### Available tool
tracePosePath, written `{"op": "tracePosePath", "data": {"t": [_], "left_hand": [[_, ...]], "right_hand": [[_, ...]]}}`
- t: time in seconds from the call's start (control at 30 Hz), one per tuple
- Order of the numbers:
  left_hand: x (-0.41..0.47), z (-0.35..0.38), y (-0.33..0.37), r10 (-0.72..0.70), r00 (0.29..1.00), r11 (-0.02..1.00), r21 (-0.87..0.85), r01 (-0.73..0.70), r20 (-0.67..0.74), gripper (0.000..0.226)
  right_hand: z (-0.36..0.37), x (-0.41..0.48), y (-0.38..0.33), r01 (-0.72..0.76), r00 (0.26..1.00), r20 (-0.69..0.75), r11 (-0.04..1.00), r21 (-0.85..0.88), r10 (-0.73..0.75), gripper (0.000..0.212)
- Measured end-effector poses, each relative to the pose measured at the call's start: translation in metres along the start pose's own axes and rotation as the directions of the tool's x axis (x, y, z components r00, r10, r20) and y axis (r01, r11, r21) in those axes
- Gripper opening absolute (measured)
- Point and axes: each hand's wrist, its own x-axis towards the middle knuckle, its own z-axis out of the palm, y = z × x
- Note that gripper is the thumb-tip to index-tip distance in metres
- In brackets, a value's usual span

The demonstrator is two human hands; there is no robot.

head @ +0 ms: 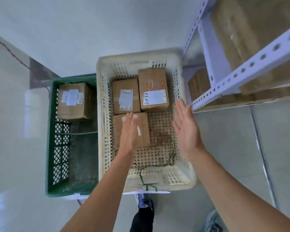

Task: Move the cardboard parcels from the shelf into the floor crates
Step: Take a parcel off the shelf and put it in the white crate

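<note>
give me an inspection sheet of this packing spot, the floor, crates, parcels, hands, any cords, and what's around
Surface: pale glossy floor, bare where visible.
Job's things: white crate holds three cardboard parcels; green crate holds one parcel at its far end.
Clutter: green string lying in the white crate.
Grippers: left hand and right hand open, empty, over the white crate.
Cables: thin red cord along the left wall.
Surroundings: perforated metal shelf frame at right, contents blurred.
</note>
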Motion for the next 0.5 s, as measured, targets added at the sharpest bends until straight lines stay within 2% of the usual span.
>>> {"op": "tracePosePath", "data": {"t": [0.07, 0.17, 0.27, 0.4, 0.5], "left_hand": [[-0.049, 0.010, 0.049, 0.078, 0.997, 0.997, -0.018, -0.078, 0.021, 0.086], [-0.119, 0.027, 0.111, 0.166, 0.986, 0.984, -0.068, -0.164, 0.018, 0.086], [-0.189, 0.049, 0.159, 0.290, 0.957, 0.949, -0.130, -0.286, 0.014, 0.084], [-0.280, 0.088, 0.211, 0.398, 0.917, 0.907, -0.156, -0.390, 0.022, 0.089], [-0.341, 0.125, 0.239, 0.449, 0.893, 0.880, -0.190, -0.435, 0.032, 0.078]], "right_hand": [[-0.008, -0.037, -0.054, 0.061, 0.998, 0.022, 0.998, 0.025, -0.062, 0.075], [-0.023, -0.092, -0.127, 0.151, 0.986, 0.063, 0.986, 0.067, -0.155, 0.060], [-0.050, -0.149, -0.192, 0.238, 0.966, 0.088, 0.968, 0.080, -0.245, 0.054], [-0.103, -0.222, -0.270, 0.333, 0.936, 0.082, 0.937, 0.101, -0.342, 0.063], [-0.154, -0.274, -0.317, 0.404, 0.908, 0.075, 0.909, 0.097, -0.412, 0.066]]}}
